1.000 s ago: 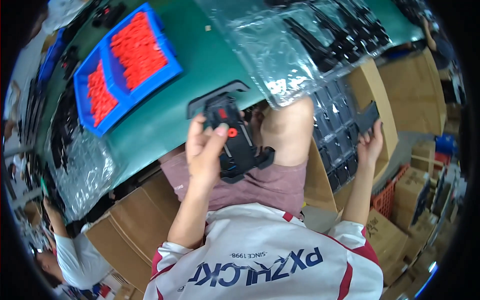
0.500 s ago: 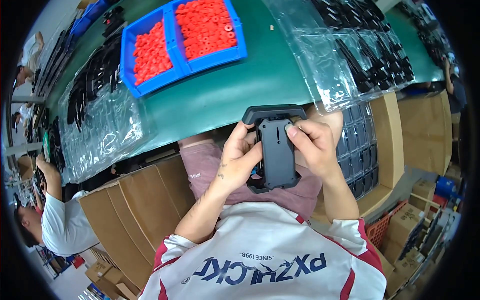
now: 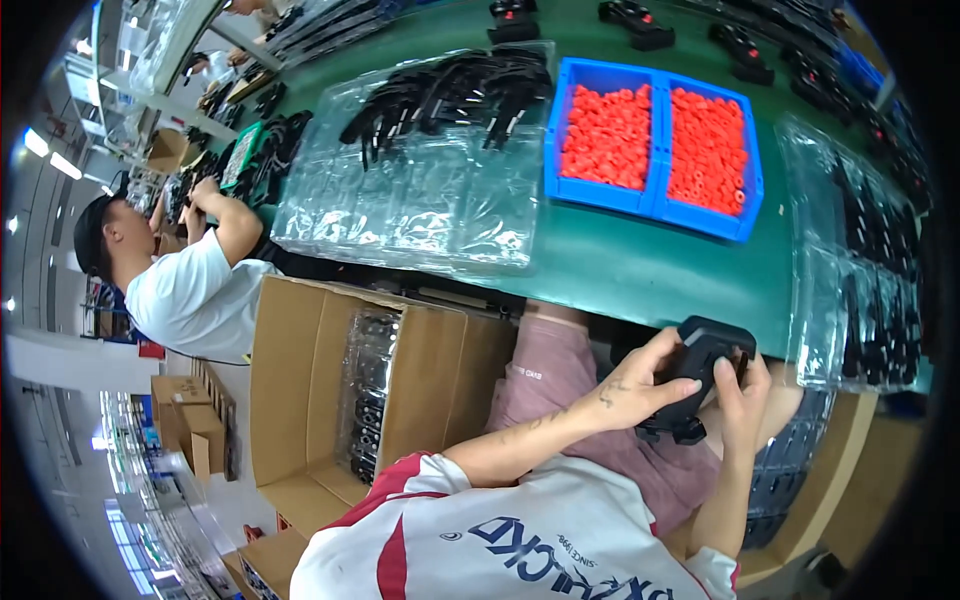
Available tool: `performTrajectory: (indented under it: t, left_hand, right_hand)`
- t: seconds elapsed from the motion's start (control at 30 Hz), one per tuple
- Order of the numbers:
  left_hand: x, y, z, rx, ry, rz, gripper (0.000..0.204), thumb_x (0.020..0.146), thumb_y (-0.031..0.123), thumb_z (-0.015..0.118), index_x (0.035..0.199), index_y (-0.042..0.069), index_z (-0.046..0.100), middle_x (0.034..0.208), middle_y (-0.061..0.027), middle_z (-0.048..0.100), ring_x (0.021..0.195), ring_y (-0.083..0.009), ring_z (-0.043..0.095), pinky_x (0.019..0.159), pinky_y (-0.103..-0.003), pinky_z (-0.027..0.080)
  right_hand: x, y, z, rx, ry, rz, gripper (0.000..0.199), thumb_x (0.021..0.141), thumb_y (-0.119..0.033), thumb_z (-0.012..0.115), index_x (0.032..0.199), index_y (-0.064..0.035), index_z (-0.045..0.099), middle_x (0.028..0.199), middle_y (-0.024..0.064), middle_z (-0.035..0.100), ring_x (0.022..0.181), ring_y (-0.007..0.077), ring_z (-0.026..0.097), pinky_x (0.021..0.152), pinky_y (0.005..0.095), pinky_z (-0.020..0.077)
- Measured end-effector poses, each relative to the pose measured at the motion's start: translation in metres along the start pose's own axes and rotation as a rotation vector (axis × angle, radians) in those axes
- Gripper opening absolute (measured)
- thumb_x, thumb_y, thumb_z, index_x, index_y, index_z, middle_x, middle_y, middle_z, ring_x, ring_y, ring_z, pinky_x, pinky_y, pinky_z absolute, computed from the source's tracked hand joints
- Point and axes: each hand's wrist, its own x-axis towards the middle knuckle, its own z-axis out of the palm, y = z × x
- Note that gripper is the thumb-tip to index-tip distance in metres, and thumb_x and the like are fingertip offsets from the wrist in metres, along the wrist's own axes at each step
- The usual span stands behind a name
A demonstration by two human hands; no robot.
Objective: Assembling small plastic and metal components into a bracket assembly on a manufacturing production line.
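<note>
Both my hands hold a black plastic part [image 3: 700, 372] over my lap, just below the green table's front edge [image 3: 640, 290]. My left hand [image 3: 640, 385] grips its left side and my right hand [image 3: 742, 400] wraps its right side, fingers on top. A blue two-compartment bin [image 3: 655, 195] with several small red pieces sits on the table beyond my hands.
Clear plastic trays with black parts lie left [image 3: 420, 170] and right [image 3: 865, 280] of the bin. An open cardboard box [image 3: 330, 400] with stacked trays stands at my left. A co-worker in a white shirt [image 3: 190, 290] works at the far left. More black parts lie along the table's far edge.
The view has swung left, so the bin and trays now sit farther right. Both hands still hold the black part, now lower right in the picture.
</note>
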Motion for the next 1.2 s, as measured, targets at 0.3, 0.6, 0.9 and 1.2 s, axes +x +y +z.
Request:
performTrajectory:
  t: [0.3, 0.6, 0.9, 1.2]
  left_hand:
    - [0.007, -0.018, -0.007, 0.045, 0.030, 0.086, 0.042, 0.083, -0.005, 0.061, 0.122, 0.001, 0.049, 0.104, -0.0116, 0.064, 0.092, -0.0186, 0.061, 0.083, -0.028, 0.048]
    - [0.009, -0.013, -0.018, -0.063, -0.052, 0.056, 0.050, 0.088, -0.005, 0.058, 0.137, 0.002, 0.046, 0.128, -0.0125, 0.059, 0.109, -0.0182, 0.059, 0.095, -0.030, 0.046]
    - [-0.004, 0.017, -0.035, -0.082, -0.074, -0.011, 0.034, 0.096, 0.007, 0.055, 0.130, 0.002, 0.053, 0.110, -0.0074, 0.065, 0.094, -0.0133, 0.060, 0.084, -0.025, 0.048]
    - [0.003, 0.018, -0.049, -0.320, -0.061, -0.011, 0.028, 0.095, 0.011, 0.061, 0.121, 0.003, 0.060, 0.108, -0.0060, 0.067, 0.091, -0.0116, 0.061, 0.082, -0.024, 0.049]
  right_hand:
    - [0.004, 0.010, 0.024, 0.470, 0.089, 0.084, 0.006, 0.090, -0.005, 0.062, 0.094, -0.0012, 0.061, 0.074, -0.0022, 0.055, 0.058, 0.0039, 0.040, 0.052, 0.0157, 0.0311]
    - [-0.002, 0.024, 0.020, 0.471, 0.164, 0.142, 0.011, 0.085, -0.006, 0.069, 0.094, -0.0024, 0.064, 0.075, -0.0015, 0.056, 0.058, 0.0041, 0.040, 0.051, 0.0164, 0.0303]
    - [-0.016, -0.011, 0.028, -0.110, -0.358, 0.237, 0.025, 0.071, -0.007, 0.080, 0.091, -0.0020, 0.067, 0.072, -0.0010, 0.059, 0.057, 0.0055, 0.043, 0.050, 0.0203, 0.0340]
    - [-0.004, -0.002, 0.028, -0.111, -0.509, 0.131, 0.033, 0.075, -0.009, 0.078, 0.103, 0.0041, 0.066, 0.070, 0.0024, 0.061, 0.055, 0.0074, 0.047, 0.048, 0.0178, 0.0328]
